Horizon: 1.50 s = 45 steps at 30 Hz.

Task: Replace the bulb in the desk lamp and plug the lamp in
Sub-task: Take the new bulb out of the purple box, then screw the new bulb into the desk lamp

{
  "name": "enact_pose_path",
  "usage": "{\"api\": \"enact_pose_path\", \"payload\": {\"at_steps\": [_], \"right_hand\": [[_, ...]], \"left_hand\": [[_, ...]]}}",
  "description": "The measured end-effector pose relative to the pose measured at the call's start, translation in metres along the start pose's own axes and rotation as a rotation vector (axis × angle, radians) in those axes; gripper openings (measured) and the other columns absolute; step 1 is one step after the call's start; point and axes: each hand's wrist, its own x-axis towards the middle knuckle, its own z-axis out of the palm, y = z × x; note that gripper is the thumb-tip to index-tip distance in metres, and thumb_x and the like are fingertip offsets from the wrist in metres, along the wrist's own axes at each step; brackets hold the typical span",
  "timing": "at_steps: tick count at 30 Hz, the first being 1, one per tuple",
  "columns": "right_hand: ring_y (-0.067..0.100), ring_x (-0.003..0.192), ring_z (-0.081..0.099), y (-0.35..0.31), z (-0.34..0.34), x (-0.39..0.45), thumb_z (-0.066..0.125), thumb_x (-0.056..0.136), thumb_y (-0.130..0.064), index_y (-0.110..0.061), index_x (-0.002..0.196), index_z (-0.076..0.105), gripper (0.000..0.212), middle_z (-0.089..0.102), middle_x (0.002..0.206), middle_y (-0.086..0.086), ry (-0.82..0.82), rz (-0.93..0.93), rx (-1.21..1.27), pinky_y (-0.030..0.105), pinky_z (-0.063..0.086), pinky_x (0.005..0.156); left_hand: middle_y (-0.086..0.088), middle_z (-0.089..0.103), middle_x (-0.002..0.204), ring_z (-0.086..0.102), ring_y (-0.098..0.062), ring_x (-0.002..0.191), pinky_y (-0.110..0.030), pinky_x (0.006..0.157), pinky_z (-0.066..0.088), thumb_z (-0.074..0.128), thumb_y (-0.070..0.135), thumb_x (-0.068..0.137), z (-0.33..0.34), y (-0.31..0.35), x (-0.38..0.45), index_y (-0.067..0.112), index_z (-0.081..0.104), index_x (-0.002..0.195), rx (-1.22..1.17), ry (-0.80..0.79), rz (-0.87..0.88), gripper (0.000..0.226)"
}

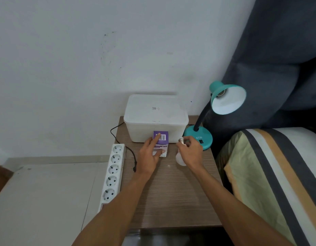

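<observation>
A teal desk lamp (199, 137) stands at the table's back right, its shade (228, 101) tilted up with an empty socket showing inside. My right hand (190, 153) grips a white bulb (180, 159) with its metal screw base pointing up, just left of the lamp's base. My left hand (151, 153) holds a purple and white bulb box (161, 141) that stands on the table; the index finger lies across its top and the thumb presses its front. The lamp's black cord ends in a plug (135, 167) lying loose on the table.
A white lidded plastic box (155, 118) sits behind the bulb box against the wall. A white power strip (112, 176) with several sockets lies along the wooden table's (171, 197) left edge. A bed with a striped pillow (270, 174) is at the right.
</observation>
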Motion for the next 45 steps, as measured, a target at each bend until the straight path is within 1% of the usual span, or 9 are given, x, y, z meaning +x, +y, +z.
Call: {"api": "enact_pose_path", "payload": {"at_steps": [6,10,15,20,27,31,38,42,45], "right_hand": [[0.008,0.094,0.060,0.001,-0.005,-0.004,0.064,0.093,-0.030,-0.023,0.119,0.062,0.026,0.059,0.103,-0.010,0.011,-0.025,-0.009,0.012,0.043,0.067],[0.012,0.099,0.058,0.000,-0.010,-0.008,0.059,0.096,-0.037,-0.027,0.126,0.058,0.032,0.055,0.111,-0.007,0.037,0.041,0.008,0.022,0.046,0.075],[0.004,0.080,0.053,-0.014,-0.034,-0.006,0.062,0.094,-0.022,-0.022,0.132,0.039,0.045,0.053,0.112,0.003,0.052,0.115,0.100,0.017,0.040,0.061],[0.013,0.087,0.058,-0.032,-0.077,0.002,0.074,0.073,-0.008,-0.020,0.113,0.044,0.052,0.059,0.105,0.002,0.106,-0.020,0.110,0.022,0.045,0.067],[0.009,0.105,0.061,-0.046,-0.133,0.028,0.068,0.085,-0.037,-0.037,0.117,0.062,0.033,0.064,0.114,-0.009,0.331,-0.219,0.174,0.032,0.052,0.091],[0.013,0.109,0.059,-0.050,-0.154,0.055,0.053,0.091,-0.058,-0.046,0.112,0.060,0.025,0.063,0.113,-0.014,0.323,-0.238,0.110,0.048,0.055,0.089],[0.021,0.115,0.053,-0.057,-0.163,0.081,0.067,0.072,-0.019,-0.018,0.128,0.051,0.058,0.056,0.126,0.006,0.153,-0.272,-0.081,0.022,0.037,0.093],[0.021,0.110,0.052,-0.058,-0.156,0.088,0.073,0.070,-0.019,-0.019,0.127,0.041,0.065,0.055,0.124,0.004,0.172,-0.259,-0.144,0.028,0.045,0.085],[0.024,0.107,0.049,-0.058,-0.151,0.092,0.074,0.070,-0.025,-0.020,0.124,0.044,0.062,0.054,0.116,0.008,0.218,-0.274,-0.283,0.034,0.048,0.078]], "left_hand": [[-0.011,0.060,0.136,0.060,-0.024,0.124,-0.043,0.102,0.056,0.078,0.011,0.089,-0.002,0.001,0.000,0.025,0.047,0.152,0.050,-0.038,-0.019,0.072],[-0.014,0.057,0.140,0.058,-0.026,0.127,-0.048,0.103,0.055,0.078,0.014,0.090,-0.004,0.006,-0.002,0.030,0.039,0.155,0.086,-0.054,-0.026,0.077],[-0.010,0.033,0.159,0.041,-0.028,0.144,-0.048,0.108,0.051,0.077,0.032,0.089,-0.009,0.019,-0.009,0.034,0.018,0.162,0.120,-0.043,0.009,0.094],[-0.015,0.019,0.169,0.016,-0.034,0.157,-0.052,0.121,0.031,0.080,0.046,0.084,-0.007,0.052,0.003,0.020,0.022,0.161,0.237,0.079,0.288,0.100],[-0.015,0.021,0.169,0.016,-0.030,0.158,-0.054,0.122,0.031,0.084,0.035,0.082,0.025,0.124,0.067,0.010,0.020,0.161,0.203,-0.052,0.576,0.105],[-0.017,0.012,0.171,0.009,-0.031,0.159,-0.050,0.125,0.025,0.085,0.041,0.080,0.046,0.153,0.110,0.009,0.012,0.162,0.246,-0.156,0.619,0.115],[-0.017,0.003,0.171,0.004,-0.031,0.159,-0.039,0.126,0.023,0.086,0.043,0.078,0.062,0.177,0.162,0.006,0.005,0.163,0.214,-0.283,0.701,0.123],[-0.015,0.007,0.171,0.010,-0.025,0.159,-0.012,0.120,0.014,0.080,0.037,0.085,0.068,0.178,0.172,0.006,0.007,0.163,0.189,-0.301,0.709,0.111],[-0.017,0.019,0.168,0.019,-0.027,0.157,-0.017,0.123,0.016,0.078,0.029,0.089,0.069,0.178,0.172,0.002,0.014,0.161,0.155,-0.293,0.718,0.100]]}}
